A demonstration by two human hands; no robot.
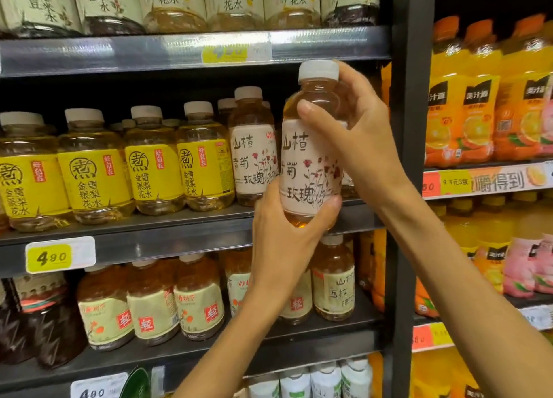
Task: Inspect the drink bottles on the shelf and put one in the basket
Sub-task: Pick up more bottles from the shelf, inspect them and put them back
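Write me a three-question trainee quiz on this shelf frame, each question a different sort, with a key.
1. True or false: the held bottle has a yellow label.
2. Which hand grips the bottle's base? A) left hand B) right hand
3. Fill in: the price tag below the yellow-labelled bottles reads ____.

Key: 1 false, its label is white with flowers; 2 A; 3 4.90.
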